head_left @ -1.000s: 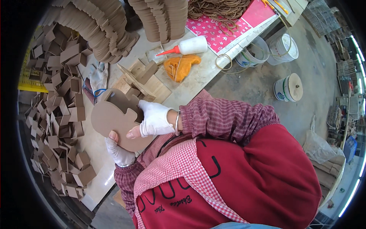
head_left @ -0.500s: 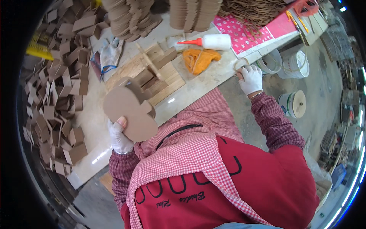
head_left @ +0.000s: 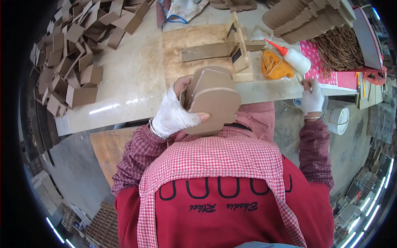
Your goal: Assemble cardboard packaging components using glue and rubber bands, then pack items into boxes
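My left hand (head_left: pixel 175 111), in a white glove with bare fingertips, grips a brown cardboard piece (head_left: pixel 215 103) over the near side of the table. The piece has a rounded face toward me and a second board behind it; a thin whitish line runs along its upper edge. Out to the right, my right hand (head_left: pixel 312 99), also gloved, is at the table's front edge with its fingers pinched together. What sits between those fingertips is too small to make out. A wooden jig (head_left: pixel 240 49) with an upright plate stands on a wooden board (head_left: pixel 175 45) beyond the cardboard piece.
Folded cardboard pieces (head_left: pixel 68 62) are heaped at the left. Near the jig lie an orange cloth (head_left: pixel 275 66) and a white bottle with a red nozzle (head_left: pixel 297 61). Stacked cardboard shapes (head_left: pixel 310 20) and brown cord (head_left: pixel 341 49) are at the back right. White buckets (head_left: pixel 339 120) stand below the edge.
The view has swung, shifting the table in it. My left hand has turned the cardboard piece from its flat face to show its upper side. My right hand remains pinched, away to the right.
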Tool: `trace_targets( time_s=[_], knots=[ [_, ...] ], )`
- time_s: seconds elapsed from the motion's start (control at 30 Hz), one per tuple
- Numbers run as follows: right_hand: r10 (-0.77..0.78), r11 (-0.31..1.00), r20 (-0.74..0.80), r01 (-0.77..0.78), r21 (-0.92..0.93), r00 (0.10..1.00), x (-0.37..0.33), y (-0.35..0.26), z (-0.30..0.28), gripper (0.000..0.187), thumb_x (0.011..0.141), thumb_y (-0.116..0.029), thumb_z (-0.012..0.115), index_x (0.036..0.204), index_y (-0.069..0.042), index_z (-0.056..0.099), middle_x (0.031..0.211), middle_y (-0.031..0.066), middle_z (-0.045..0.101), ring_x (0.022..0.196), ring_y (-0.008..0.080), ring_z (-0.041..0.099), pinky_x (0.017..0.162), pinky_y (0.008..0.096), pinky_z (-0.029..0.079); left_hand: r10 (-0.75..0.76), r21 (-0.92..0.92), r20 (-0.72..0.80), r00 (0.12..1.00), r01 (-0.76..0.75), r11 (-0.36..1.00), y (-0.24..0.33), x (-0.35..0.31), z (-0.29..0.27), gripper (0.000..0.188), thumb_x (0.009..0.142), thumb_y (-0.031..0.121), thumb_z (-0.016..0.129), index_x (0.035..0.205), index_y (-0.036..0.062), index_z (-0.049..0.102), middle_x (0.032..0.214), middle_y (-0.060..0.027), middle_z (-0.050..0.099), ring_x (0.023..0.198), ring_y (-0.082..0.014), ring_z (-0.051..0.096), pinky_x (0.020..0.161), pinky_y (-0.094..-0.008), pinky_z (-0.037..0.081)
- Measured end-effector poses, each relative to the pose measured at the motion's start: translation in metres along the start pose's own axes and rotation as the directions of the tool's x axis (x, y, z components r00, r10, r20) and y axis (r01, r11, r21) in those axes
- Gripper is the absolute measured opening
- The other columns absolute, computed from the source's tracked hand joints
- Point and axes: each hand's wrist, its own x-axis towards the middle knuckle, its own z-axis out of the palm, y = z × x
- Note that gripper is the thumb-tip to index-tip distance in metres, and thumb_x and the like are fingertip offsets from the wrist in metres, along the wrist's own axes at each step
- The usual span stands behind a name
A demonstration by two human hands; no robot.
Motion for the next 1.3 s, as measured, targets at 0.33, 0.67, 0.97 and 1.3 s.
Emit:
trace_targets(
  time_s=[0.33,0.67,0.97,1.3],
  knots=[
    [-0.772,0.622,0.463,0.370,0.690,0.436,0.059,-0.216,-0.013,0.010,0.078,-0.001,0.060,0.085,-0.006,0.065,0.082,0.0003,0.056,0.067,0.0125,0.048,0.060,0.0244,0.041,0.313,0.183,0.242,0.918,-0.360,0.915,0.016,0.011,0.008,0.111,0.050,0.024,0.082,0.140,0.0047,0.021,0.143,-0.0178,0.027,0.128,-0.0330,0.033,0.105,-0.0427,0.027],
    [-0.572,0.820,0.713,0.266,0.507,0.407,0.061,-0.208,-0.009,0.006,0.081,-0.008,0.061,0.086,-0.006,0.063,0.069,-0.0028,0.056,0.060,0.0083,0.046,0.056,0.0219,0.040,0.211,0.198,0.211,0.954,-0.253,0.947,-0.001,0.006,-0.003,0.091,0.050,0.027,0.083,0.126,0.0017,0.038,0.113,-0.0140,0.050,0.099,-0.0258,0.052,0.089,-0.0350,0.040],
    [-0.739,-0.130,0.451,-0.763,0.633,0.501,0.057,-0.196,0.013,0.004,0.079,-0.004,0.058,0.081,-0.001,0.057,0.065,0.0061,0.056,0.047,0.0065,0.036,0.045,0.0163,0.031,0.046,-0.089,0.169,0.984,-0.032,0.996,-0.016,-0.001,-0.010,0.087,0.050,0.015,0.083,0.124,0.0012,0.039,0.113,-0.0139,0.050,0.100,-0.0233,0.051,0.091,-0.0336,0.039],
    [-0.913,0.333,0.133,0.515,0.790,0.386,-0.010,-0.237,-0.030,0.006,0.070,-0.005,0.063,0.071,-0.007,0.057,0.058,0.0020,0.048,0.049,0.0169,0.047,0.047,0.0260,0.039,-0.019,-0.230,0.171,0.985,0.059,0.971,-0.041,0.003,-0.002,0.086,0.049,0.017,0.085,0.122,-0.0009,0.042,0.110,-0.0132,0.054,0.101,-0.0236,0.053,0.093,-0.0337,0.040]
  ],
)
